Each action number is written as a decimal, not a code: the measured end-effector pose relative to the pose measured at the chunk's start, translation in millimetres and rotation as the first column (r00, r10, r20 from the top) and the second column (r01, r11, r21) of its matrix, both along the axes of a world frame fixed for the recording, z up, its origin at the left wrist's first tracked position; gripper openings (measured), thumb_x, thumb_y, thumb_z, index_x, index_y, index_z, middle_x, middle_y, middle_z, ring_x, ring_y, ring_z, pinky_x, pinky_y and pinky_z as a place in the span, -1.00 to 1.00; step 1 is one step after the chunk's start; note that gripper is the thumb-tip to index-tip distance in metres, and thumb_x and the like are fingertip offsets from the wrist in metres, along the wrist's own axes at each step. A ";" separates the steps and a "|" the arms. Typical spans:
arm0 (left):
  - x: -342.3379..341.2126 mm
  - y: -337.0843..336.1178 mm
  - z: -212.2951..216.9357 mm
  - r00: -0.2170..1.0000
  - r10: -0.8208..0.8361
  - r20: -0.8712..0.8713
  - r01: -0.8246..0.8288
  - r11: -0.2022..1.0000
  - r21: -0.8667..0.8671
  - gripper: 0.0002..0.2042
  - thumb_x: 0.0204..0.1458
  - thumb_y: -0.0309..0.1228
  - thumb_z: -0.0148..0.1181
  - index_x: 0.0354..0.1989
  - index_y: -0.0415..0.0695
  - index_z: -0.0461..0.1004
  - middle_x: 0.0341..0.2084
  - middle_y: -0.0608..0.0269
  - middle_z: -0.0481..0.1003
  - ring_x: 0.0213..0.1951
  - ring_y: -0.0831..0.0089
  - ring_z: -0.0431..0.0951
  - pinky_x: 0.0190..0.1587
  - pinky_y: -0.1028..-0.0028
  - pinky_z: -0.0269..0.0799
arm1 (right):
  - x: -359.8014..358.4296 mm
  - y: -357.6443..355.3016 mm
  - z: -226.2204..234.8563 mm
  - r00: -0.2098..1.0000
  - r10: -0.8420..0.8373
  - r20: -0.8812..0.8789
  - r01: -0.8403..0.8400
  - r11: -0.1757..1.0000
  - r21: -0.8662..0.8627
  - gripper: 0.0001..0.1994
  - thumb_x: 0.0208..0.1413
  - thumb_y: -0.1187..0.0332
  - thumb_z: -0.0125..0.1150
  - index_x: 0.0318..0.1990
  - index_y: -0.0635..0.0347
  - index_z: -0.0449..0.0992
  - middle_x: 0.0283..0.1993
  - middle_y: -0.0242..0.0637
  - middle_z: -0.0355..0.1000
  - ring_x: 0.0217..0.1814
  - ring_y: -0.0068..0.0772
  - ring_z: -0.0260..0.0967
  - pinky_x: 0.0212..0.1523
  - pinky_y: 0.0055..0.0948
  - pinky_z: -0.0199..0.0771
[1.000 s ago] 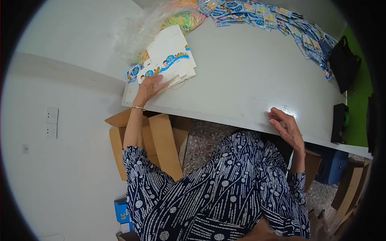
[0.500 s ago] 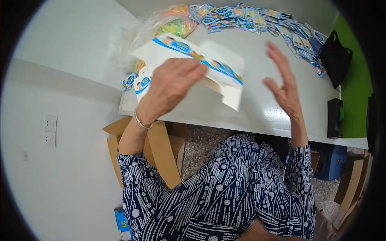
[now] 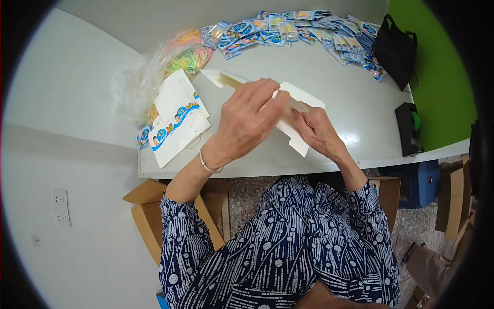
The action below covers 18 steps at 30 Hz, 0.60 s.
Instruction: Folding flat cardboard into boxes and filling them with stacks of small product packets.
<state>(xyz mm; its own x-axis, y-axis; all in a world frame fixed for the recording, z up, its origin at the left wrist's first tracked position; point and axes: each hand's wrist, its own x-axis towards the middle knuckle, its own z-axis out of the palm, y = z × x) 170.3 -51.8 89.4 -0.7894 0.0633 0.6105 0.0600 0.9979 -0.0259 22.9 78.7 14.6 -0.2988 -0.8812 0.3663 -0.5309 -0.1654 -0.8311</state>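
Note:
A partly folded white carton (image 3: 304, 95) is held over the table between my two hands, its flaps sticking out at several sides. My left hand (image 3: 248, 117) is closed on its near left part, fingers bent over the edge. On the right side, my right hand (image 3: 318, 130) grips the carton with the fingers against its panel; the fingertips are partly hidden. To the left lie flat white carton blanks (image 3: 180, 123) with a blue printed band, close to my left wrist.
A clear plastic bag (image 3: 177, 56) of colourful strands stands at the back left. Several small blue packets (image 3: 288, 32) line the far edge. A black bag (image 3: 395, 54) and a black tape dispenser (image 3: 408, 129) sit at the right. An open cardboard box (image 3: 149, 206) stands below the table.
My right hand has moved left from open air and taken hold of the carton. The carton has turned, so its printed band no longer shows. The view has shifted, exposing more of the blanks.

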 end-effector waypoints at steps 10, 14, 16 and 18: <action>23.0 1.9 -0.5 0.989 -0.025 0.146 0.052 0.982 -0.181 -0.68 -0.12 -0.42 0.24 -0.14 -0.16 0.42 0.00 0.04 0.42 -0.07 0.18 0.48 -0.02 0.26 0.40 | 12.7 -4.6 9.2 0.958 -0.177 0.228 0.212 0.967 -0.142 -0.74 0.29 0.31 0.01 -0.37 0.34 0.43 -0.52 -0.24 0.36 -0.49 -0.44 0.28 -0.48 -0.43 0.24; 29.1 15.8 19.4 0.963 -0.027 0.268 0.095 0.964 -0.248 -0.75 -0.13 -0.53 0.12 -0.21 -0.22 0.39 -0.31 0.19 0.43 -0.24 0.30 0.47 -0.15 0.39 0.39 | 19.9 -0.5 17.5 0.829 -0.223 0.512 0.318 0.942 -0.105 -0.51 0.32 0.21 0.01 -0.68 0.27 0.30 -0.71 -0.55 0.14 -0.62 -0.68 0.02 -0.60 -0.52 0.05; 40.2 39.1 45.0 0.919 0.038 0.391 0.052 0.975 -0.217 -0.74 -0.12 -0.51 0.13 -0.19 -0.20 0.41 -0.33 0.21 0.46 -0.28 0.34 0.50 -0.22 0.41 0.39 | 10.9 5.1 11.8 0.815 -0.202 0.543 0.291 0.953 -0.083 -0.55 0.32 0.19 0.00 -0.59 0.29 0.39 -0.61 -0.51 0.26 -0.55 -0.69 0.12 -0.53 -0.55 0.15; 43.0 46.8 61.5 0.863 0.080 0.499 0.015 0.983 -0.183 -0.73 -0.11 -0.50 0.15 -0.17 -0.18 0.44 -0.35 0.23 0.49 -0.31 0.38 0.53 -0.29 0.43 0.40 | 12.4 6.1 10.9 0.804 -0.198 0.561 0.276 0.960 -0.057 -0.58 0.32 0.18 0.00 -0.51 0.31 0.48 -0.52 -0.48 0.39 -0.48 -0.69 0.22 -0.46 -0.58 0.24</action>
<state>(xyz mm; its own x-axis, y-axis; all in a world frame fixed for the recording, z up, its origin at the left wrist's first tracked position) 213.3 -5.0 150.8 -0.9886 0.1007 0.1116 0.0802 0.9813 -0.1748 35.3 84.9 25.5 -0.6762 -0.7132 0.1846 -0.0340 -0.2201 -0.9749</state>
